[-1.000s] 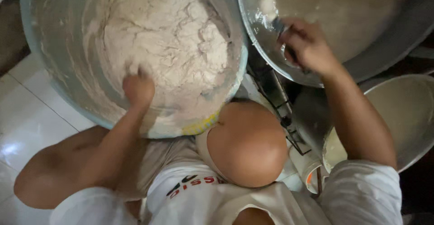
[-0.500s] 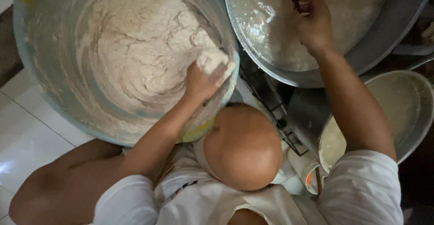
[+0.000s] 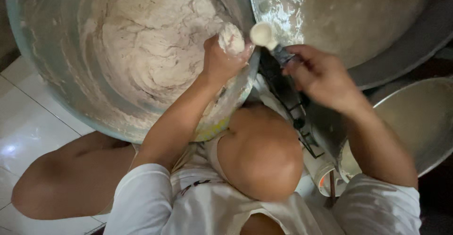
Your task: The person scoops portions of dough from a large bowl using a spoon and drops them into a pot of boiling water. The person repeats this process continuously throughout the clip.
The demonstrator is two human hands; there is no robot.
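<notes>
So there's a lump of dough (image 3: 232, 38) squeezed in the left hand (image 3: 221, 59), fist clenched around it so it bulges out the top, right over the near rim of the big mixing basin (image 3: 37, 81). That basin is still loaded with a rough, shaggy mass of dough (image 3: 151, 46), smeared up the walls too. Just beside the lump is a small round spoon (image 3: 262, 34), coated in white batter, and the right hand (image 3: 321, 76) is gripping its dark handle, fingers wrapped tight. The spoon head nearly touches the dough lump, can't tell if it actually does. Behind the right hand sits a wide metal pan (image 3: 377, 60) with a wet, shiny inside, and another metal bowl (image 3: 420, 121) at the far right edge. The person's bare knee (image 3: 259, 154) pokes up between both arms, white tiled floor (image 3: 28, 136) on the left.
</notes>
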